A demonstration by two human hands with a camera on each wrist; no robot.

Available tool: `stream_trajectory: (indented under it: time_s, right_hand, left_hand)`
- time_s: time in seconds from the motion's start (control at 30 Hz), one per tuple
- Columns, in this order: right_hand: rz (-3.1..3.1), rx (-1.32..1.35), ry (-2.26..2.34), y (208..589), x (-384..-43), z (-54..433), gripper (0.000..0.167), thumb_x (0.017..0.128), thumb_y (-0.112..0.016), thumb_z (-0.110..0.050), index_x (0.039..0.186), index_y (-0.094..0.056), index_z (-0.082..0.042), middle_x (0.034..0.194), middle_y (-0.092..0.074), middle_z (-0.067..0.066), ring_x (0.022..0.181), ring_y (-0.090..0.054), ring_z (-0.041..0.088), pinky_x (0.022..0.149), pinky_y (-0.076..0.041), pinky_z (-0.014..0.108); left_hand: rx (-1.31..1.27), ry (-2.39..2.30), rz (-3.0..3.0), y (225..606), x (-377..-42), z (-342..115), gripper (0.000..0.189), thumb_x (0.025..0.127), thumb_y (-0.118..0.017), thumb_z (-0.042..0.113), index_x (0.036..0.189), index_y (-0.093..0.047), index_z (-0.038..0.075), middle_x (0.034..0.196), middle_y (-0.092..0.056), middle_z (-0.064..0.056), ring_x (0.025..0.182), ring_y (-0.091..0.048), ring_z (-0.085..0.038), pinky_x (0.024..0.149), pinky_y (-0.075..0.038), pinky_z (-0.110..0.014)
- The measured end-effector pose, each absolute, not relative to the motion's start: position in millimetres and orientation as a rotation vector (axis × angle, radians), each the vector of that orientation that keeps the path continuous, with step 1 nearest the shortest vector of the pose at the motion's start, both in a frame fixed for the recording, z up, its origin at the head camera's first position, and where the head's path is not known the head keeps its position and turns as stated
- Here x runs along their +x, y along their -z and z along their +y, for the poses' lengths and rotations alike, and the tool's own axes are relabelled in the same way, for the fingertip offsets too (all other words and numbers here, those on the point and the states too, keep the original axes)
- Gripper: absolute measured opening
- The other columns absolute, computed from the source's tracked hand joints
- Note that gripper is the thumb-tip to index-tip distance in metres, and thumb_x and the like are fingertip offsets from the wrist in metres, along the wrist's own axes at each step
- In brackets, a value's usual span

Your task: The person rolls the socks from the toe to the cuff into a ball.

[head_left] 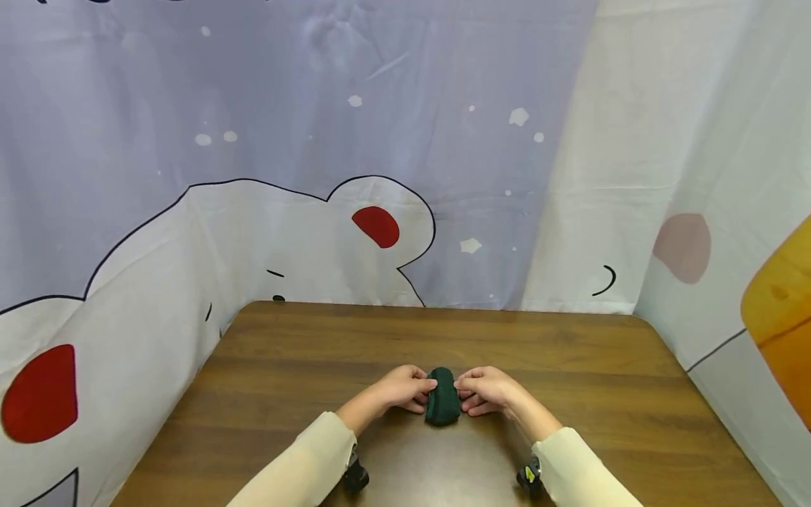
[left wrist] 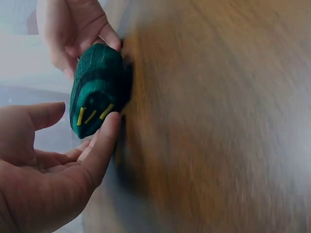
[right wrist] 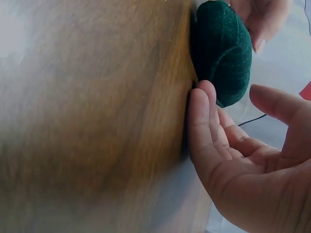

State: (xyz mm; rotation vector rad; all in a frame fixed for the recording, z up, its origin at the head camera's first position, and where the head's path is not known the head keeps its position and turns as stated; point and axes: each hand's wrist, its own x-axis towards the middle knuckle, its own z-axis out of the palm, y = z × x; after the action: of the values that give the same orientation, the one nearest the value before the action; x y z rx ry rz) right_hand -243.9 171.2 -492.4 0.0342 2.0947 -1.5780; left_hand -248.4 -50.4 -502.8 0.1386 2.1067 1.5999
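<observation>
A dark green rolled fabric bundle (head_left: pixel 443 398) lies on the wooden table, between the two hands. Short yellow marks show on its end in the left wrist view, where the bundle (left wrist: pixel 97 73) looks soft and folded over. My left hand (head_left: pixel 405 387) is at its left side, fingertips at its lower edge and thumb apart from it in the left wrist view. On the other side is my right hand (head_left: pixel 491 391). Seen from the right wrist, the bundle (right wrist: pixel 223 53) sits by that hand's nearly straight fingers (right wrist: pixel 201 126), its thumb held away.
The brown wooden table (head_left: pixel 304 338) has rounded far corners. Behind it and to both sides hangs a printed cloth (head_left: pixel 304 239) with cartoon shapes. Dark wrist devices (head_left: pixel 356 475) sit under the light sleeves (head_left: pixel 304 465).
</observation>
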Motion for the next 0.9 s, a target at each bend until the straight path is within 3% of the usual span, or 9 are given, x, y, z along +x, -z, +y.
stream_trajectory:
  time_s: [0.27, 0.47, 0.67, 0.8, 0.9]
  right_hand:
    - [2.198, -0.115, 1.517, 486, -244, 178, 0.033, 0.100, -0.061, -0.018, 0.121, -0.062, 0.007, 0.106, -0.069, 0.017, 0.088, -0.070, 0.025, 0.077, -0.060, 0.040]
    - [2.324, -0.233, 1.493, 485, -242, 184, 0.038, 0.099, -0.064, -0.018, 0.125, -0.060, 0.009, 0.109, -0.070, 0.020, 0.095, -0.070, 0.030, 0.082, -0.058, 0.043]
    - [2.568, -0.306, 1.422, 484, -240, 190, 0.028, 0.097, -0.067, -0.017, 0.119, -0.068, 0.001, 0.100, -0.072, 0.009, 0.090, -0.065, 0.020, 0.079, -0.054, 0.035]
    - [2.753, -0.424, 1.298, 484, -235, 195, 0.021, 0.096, -0.068, -0.015, 0.113, -0.071, -0.003, 0.103, -0.073, 0.002, 0.093, -0.064, 0.016, 0.080, -0.052, 0.031]
    - [2.820, -0.473, 1.270, 485, -229, 199, 0.018, 0.096, -0.068, -0.013, 0.111, -0.072, -0.004, 0.104, -0.074, 0.004, 0.094, -0.065, 0.017, 0.080, -0.053, 0.030]
  left_hand:
    - [0.289, -1.493, 2.224, 490, -246, -68, 0.038, 0.099, -0.065, 0.017, 0.126, -0.056, -0.009, 0.105, -0.067, -0.019, 0.095, -0.069, -0.031, 0.074, -0.061, -0.041]
    - [0.422, -1.441, 2.343, 482, -245, -83, 0.042, 0.099, -0.064, 0.018, 0.130, -0.055, -0.009, 0.107, -0.068, -0.014, 0.095, -0.068, -0.030, 0.076, -0.060, -0.040]
    - [0.618, -1.327, 2.547, 478, -241, -97, 0.038, 0.099, -0.063, 0.019, 0.128, -0.058, -0.006, 0.109, -0.069, -0.009, 0.091, -0.065, -0.015, 0.075, -0.056, -0.030]
    - [0.665, -1.310, 2.590, 475, -233, -106, 0.035, 0.099, -0.064, 0.017, 0.128, -0.060, -0.003, 0.114, -0.069, -0.013, 0.100, -0.065, -0.021, 0.080, -0.054, -0.031]
    - [0.673, -1.304, 2.590, 472, -229, -113, 0.035, 0.100, -0.064, 0.018, 0.128, -0.059, -0.001, 0.117, -0.068, -0.017, 0.104, -0.065, -0.026, 0.080, -0.054, -0.031]
